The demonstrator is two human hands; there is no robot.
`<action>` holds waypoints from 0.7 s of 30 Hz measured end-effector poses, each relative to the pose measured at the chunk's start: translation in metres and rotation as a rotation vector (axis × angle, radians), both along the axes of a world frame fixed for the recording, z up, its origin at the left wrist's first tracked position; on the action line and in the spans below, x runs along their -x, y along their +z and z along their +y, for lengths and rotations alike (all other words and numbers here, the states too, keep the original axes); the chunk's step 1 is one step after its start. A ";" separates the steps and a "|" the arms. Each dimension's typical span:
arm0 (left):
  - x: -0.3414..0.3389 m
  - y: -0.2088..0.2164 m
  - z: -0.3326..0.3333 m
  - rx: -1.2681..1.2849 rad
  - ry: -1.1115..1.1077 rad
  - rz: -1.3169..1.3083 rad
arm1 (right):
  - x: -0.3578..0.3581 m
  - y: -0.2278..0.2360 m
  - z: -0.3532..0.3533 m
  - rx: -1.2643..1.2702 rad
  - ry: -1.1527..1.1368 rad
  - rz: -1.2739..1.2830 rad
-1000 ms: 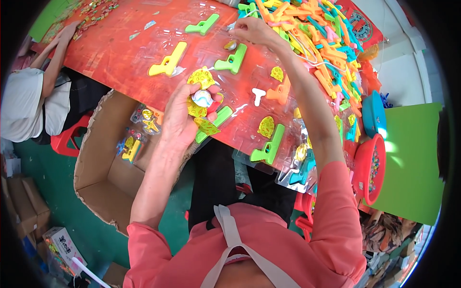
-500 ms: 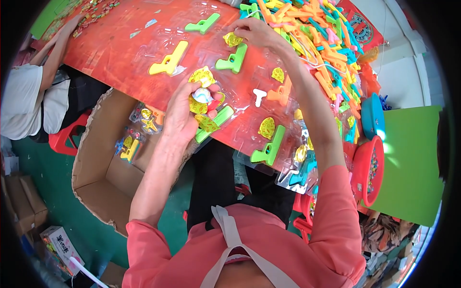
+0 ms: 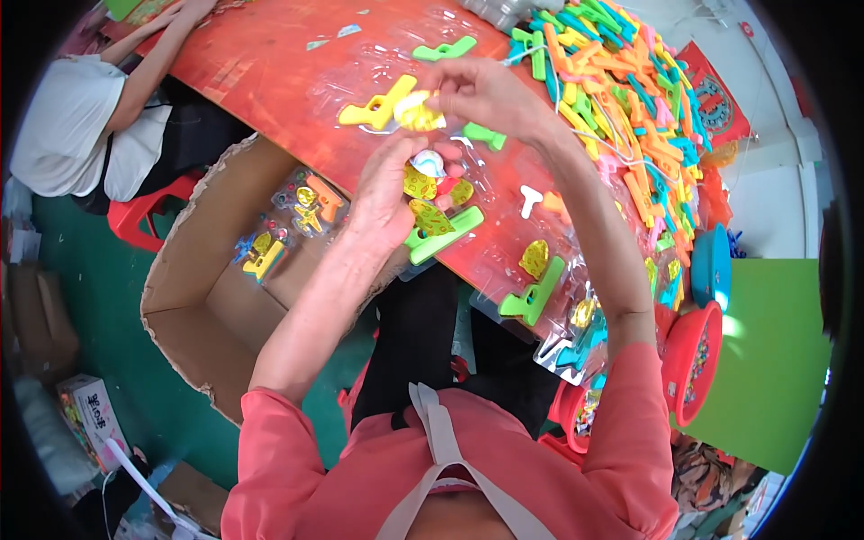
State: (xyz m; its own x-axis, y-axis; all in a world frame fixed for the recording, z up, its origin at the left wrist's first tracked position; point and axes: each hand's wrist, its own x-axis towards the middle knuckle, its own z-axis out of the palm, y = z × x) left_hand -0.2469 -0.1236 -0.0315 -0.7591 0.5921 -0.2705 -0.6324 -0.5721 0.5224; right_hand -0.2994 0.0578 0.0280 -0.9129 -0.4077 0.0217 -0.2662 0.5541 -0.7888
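Observation:
My left hand [image 3: 382,193] is closed around several small yellow patterned toy pieces [image 3: 430,217] and a shiny white round piece [image 3: 428,163]. Above and to its right, my right hand [image 3: 486,94] pinches one shiny yellow patterned piece [image 3: 418,112], blurred by glare, beside a yellow toy gun [image 3: 378,106]. That gun lies in a clear plastic blister tray. Just beyond my left fingers rests a green toy gun [image 3: 450,234]. Another green toy gun [image 3: 533,292] with a yellow patterned piece [image 3: 535,259] beside it is near the table edge. My right forearm partly covers an orange toy gun [image 3: 554,205].
A big heap of coloured toy guns [image 3: 630,108] covers the right of the red table [image 3: 270,63]. A cardboard box [image 3: 193,261] with packed toys stands at the left. Red [image 3: 715,360] and blue basins [image 3: 702,270] are at the right. Another person's arms [image 3: 148,67] rest at the far left.
My right hand has moved from the green toy gun's tray leftward to the yellow toy gun, with a yellow piece pinched in its fingers. The whole view has shifted somewhat.

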 end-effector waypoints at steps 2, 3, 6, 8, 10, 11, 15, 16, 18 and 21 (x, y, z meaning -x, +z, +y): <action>-0.003 0.002 -0.010 0.044 0.092 -0.064 | 0.017 0.003 -0.021 0.132 -0.244 -0.138; -0.002 -0.005 -0.017 -0.021 0.108 -0.079 | 0.029 -0.004 -0.028 0.132 -0.235 -0.136; -0.002 -0.009 -0.029 -0.121 0.122 -0.103 | 0.056 -0.031 -0.036 0.519 -0.423 -0.358; -0.001 -0.013 -0.039 -0.174 0.148 -0.107 | 0.060 -0.043 -0.047 0.544 -0.435 -0.386; 0.001 -0.016 -0.045 -0.224 0.180 -0.165 | 0.059 -0.045 -0.050 0.483 -0.448 -0.380; 0.003 -0.019 -0.047 -0.250 0.185 -0.177 | 0.057 -0.045 -0.047 0.480 -0.461 -0.377; 0.008 -0.018 -0.053 -0.314 0.191 -0.244 | 0.048 -0.037 -0.034 0.085 -0.389 -0.057; 0.006 -0.017 -0.063 -0.292 0.217 -0.217 | 0.043 -0.037 -0.034 0.105 -0.331 0.000; 0.004 -0.011 -0.070 -0.145 0.298 -0.204 | 0.029 -0.030 -0.032 -0.060 -0.280 0.174; -0.009 -0.015 -0.070 -0.382 0.316 -0.300 | -0.042 0.011 -0.041 0.058 -0.131 0.242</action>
